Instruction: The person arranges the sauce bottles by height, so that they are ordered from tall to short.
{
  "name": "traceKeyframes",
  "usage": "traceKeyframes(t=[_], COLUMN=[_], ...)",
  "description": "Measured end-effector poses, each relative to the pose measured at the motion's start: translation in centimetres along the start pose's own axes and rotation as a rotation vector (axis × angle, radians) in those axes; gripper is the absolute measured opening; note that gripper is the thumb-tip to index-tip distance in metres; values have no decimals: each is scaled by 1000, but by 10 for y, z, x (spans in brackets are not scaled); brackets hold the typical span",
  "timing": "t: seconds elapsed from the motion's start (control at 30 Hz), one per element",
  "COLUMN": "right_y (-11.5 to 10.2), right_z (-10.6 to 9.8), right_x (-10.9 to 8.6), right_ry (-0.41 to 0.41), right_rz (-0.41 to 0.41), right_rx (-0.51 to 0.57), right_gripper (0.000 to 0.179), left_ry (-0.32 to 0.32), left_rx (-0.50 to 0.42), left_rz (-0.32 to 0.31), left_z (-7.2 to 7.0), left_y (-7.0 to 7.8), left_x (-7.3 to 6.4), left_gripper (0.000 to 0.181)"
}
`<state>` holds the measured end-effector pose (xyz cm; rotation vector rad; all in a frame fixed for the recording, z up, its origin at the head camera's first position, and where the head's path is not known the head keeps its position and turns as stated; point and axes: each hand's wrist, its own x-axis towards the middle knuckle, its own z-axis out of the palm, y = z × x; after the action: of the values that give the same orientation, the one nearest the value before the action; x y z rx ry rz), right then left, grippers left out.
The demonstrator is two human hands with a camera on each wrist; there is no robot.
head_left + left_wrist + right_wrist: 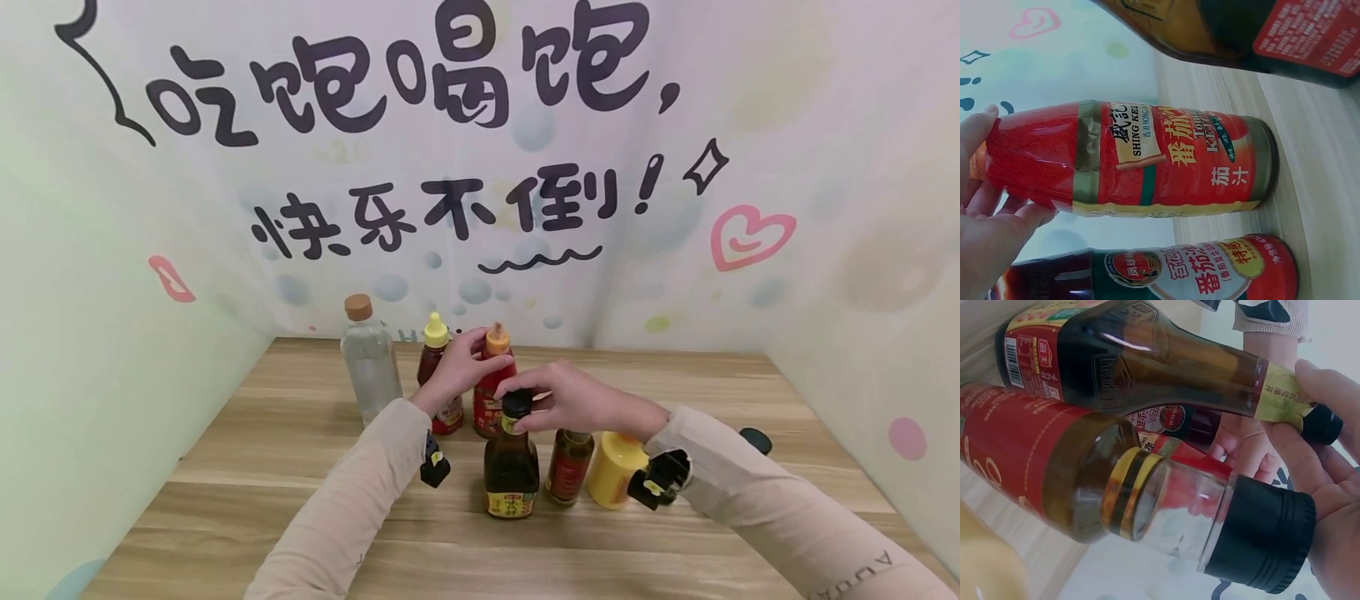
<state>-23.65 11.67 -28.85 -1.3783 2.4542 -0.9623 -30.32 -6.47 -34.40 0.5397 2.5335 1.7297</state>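
In the head view my left hand (459, 367) has its thumb and fingers around the neck of a red ketchup bottle (486, 398), which stands upright at the middle of the table. The left wrist view shows the ketchup label (1141, 159) facing the camera, with fingers at the bottle's shoulder and orange cap. My right hand (577, 400) pinches a dark brown sauce bottle (512, 467) just below its black cap (1321, 425). That bottle is upright, in front of the ketchup, with a yellow label low down. Close beside it is a red-labelled bottle (570, 471) with a black screw cap (1263, 534).
A yellow container (615, 475) stands under my right wrist. Left of the ketchup is a dark red bottle (450, 417) with a yellow nozzle, then a tall clear bottle (372, 367) with a brown cap. A dark green round lid (756, 440) shows behind my right sleeve.
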Motion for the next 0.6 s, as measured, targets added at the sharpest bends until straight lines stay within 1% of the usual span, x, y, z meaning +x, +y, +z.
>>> traceKeyframes(t=[0.27, 0.47, 0.6], right_y=[0, -2, -5], right_z=[-2, -4, -10], right_x=[-1, 0, 2], right_ry=[-10, -25, -31], right_rz=[-6, -18, -29], right_rx=[-14, -17, -34], right_gripper=[34, 35, 34], left_ry=[1, 4, 0], left_rx=[22, -1, -13], left_rz=[5, 7, 5], left_z=[2, 1, 0], left_y=[-2, -2, 0], left_x=[0, 0, -1], left_gripper=[41, 41, 40])
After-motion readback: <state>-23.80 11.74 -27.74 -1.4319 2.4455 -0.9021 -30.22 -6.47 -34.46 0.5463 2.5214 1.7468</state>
